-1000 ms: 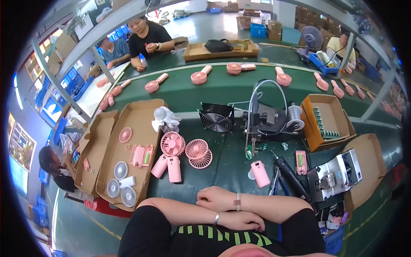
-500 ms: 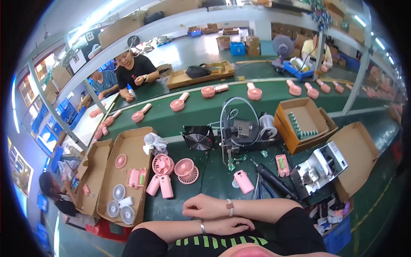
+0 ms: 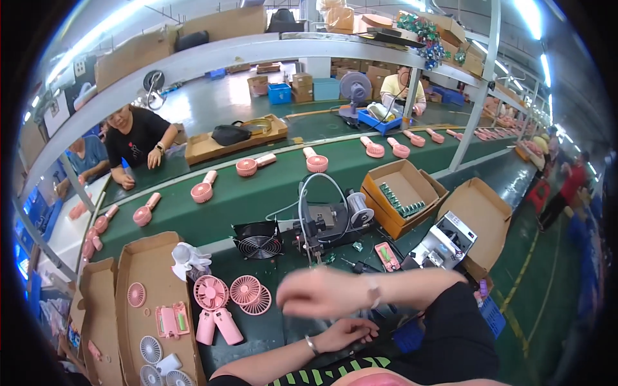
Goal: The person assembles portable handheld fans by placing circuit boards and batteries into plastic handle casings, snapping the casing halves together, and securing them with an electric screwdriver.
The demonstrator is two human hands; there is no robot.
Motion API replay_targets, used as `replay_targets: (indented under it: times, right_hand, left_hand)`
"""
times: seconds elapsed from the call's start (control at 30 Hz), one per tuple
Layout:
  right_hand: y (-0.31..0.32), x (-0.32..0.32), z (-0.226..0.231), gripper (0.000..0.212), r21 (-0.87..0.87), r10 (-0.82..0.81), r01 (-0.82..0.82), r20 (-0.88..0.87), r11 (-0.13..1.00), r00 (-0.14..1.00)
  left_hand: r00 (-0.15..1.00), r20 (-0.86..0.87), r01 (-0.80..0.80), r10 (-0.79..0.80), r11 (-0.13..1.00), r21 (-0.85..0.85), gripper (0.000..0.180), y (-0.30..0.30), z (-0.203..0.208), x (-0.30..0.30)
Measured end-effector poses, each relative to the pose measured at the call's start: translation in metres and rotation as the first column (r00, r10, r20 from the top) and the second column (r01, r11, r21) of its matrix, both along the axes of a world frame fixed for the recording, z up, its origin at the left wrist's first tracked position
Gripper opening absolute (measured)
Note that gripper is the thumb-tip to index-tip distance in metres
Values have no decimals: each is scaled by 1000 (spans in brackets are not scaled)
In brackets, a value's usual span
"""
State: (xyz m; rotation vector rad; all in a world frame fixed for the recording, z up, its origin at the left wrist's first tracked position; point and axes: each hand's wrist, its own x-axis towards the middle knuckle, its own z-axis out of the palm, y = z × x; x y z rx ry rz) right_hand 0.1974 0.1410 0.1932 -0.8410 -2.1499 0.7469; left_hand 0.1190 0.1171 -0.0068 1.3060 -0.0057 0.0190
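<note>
My right hand (image 3: 313,293) is raised over the bench, blurred by motion, with its arm reaching in from the right. Below it, my left hand (image 3: 347,334) rests near my body, its fingers loosely bent and nothing visible in it. Left of my hands lie a pink handheld fan (image 3: 211,293), pink round grilles (image 3: 246,290) and a pink handle (image 3: 226,325). Past my right forearm sit a pink casing with a green part (image 3: 387,257) and a screwdriver-like tool (image 3: 358,265), partly covered.
A soldering machine (image 3: 322,219) and black cooling fan (image 3: 257,243) stand ahead. At left, a cardboard tray (image 3: 132,260) holds grilles and casings. A carton of circuit boards (image 3: 400,201) stands right of centre. Pink fans line the green conveyor belt (image 3: 283,183); co-workers sit beyond.
My right hand has lifted off my left forearm, now blurred. My left hand stays low. The view has swung right, and my right hand and arm now cover where the pink handle lay.
</note>
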Motion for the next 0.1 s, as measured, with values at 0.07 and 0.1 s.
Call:
replay_targets:
  times: [0.07,0.1]
  right_hand:
    - [18,27,38,14,266,-394,380,-2,886,919]
    - [21,42,76,18,223,-535,525,-15,822,845]
  left_hand:
    - [999,40,2,5,988,-153,26,6,-6,2]
    - [999,45,29,-20,980,-198,26,9,-3,1]
